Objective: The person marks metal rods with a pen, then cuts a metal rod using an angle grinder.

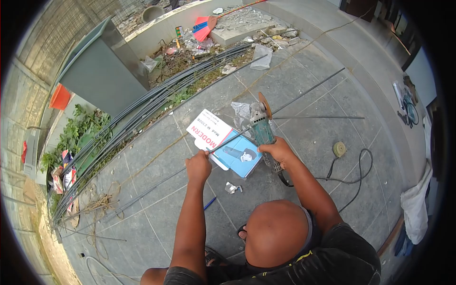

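My left hand (198, 166) is closed around a long thin steel rod (308, 90), which runs diagonally across the grey tiles. In my right hand (279, 153) is a green angle grinder (262, 132), gripped by its body. The grinder's brown disc (265, 105) stands close to the rod; whether they touch, I cannot tell. Beneath the rod lies a flattened blue and white cardboard box (244, 159) marked MODERN. A second, shorter rod (327, 117) rests on the tiles beyond the grinder.
Bundled steel rods (156, 92) curve along the left beside a large grey bin (102, 71). A black cable (351, 182) loops at right near a round yellowish object (339, 149). A blue pen (209, 203) and crumpled wrapper (232, 187) lie nearby. A broom (206, 28) is at the back.
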The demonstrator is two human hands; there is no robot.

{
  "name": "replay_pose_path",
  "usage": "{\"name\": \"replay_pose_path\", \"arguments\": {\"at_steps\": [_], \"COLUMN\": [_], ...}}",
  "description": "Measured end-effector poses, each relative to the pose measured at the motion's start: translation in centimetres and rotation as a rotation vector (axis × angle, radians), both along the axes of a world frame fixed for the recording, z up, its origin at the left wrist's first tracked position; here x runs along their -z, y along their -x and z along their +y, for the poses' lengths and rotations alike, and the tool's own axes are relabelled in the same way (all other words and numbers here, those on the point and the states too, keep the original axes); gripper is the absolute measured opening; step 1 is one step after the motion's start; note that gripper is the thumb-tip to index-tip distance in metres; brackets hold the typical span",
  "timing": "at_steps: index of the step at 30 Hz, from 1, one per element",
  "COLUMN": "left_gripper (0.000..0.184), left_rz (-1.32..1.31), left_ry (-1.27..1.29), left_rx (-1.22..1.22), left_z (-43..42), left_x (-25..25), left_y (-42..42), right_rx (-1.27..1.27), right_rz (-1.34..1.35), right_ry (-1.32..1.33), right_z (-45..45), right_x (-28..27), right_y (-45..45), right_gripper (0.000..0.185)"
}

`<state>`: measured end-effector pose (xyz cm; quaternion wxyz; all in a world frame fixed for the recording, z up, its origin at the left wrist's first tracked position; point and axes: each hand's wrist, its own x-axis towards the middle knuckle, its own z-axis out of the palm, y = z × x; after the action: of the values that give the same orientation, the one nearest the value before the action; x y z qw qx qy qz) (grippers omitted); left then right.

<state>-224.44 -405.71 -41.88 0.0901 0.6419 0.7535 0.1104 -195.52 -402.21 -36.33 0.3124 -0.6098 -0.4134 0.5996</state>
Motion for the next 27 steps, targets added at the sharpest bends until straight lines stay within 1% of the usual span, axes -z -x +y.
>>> {"name": "replay_pose_path", "arguments": {"at_steps": [10,16,24,27], "left_gripper": [0.027,0.027,0.025,0.025], "left_rz": [-0.017,0.002,-0.016,-0.023], "left_ry": [-0.003,0.01,0.044,0.022], "left_rx": [-0.019,-0.014,-0.036,-0.025], "left_z": [0.0,0.0,0.0,-0.1], "left_x": [0.0,-0.3,-0.7,-0.8], "left_y": [-0.1,-0.2,-0.3,-0.3], "right_rx": [0.0,0.0,-0.002,0.004], "right_rz": [0.046,0.047,0.046,0.05], "right_ry": [0.016,0.018,0.022,0.029], "right_z": [0.1,0.0,0.2,0.0], "right_x": [0.5,-0.1,0.9,0.2], "right_y": [-0.2,0.0,-0.2,0.0], "right_gripper": [0.041,0.042,0.042,0.043]}}
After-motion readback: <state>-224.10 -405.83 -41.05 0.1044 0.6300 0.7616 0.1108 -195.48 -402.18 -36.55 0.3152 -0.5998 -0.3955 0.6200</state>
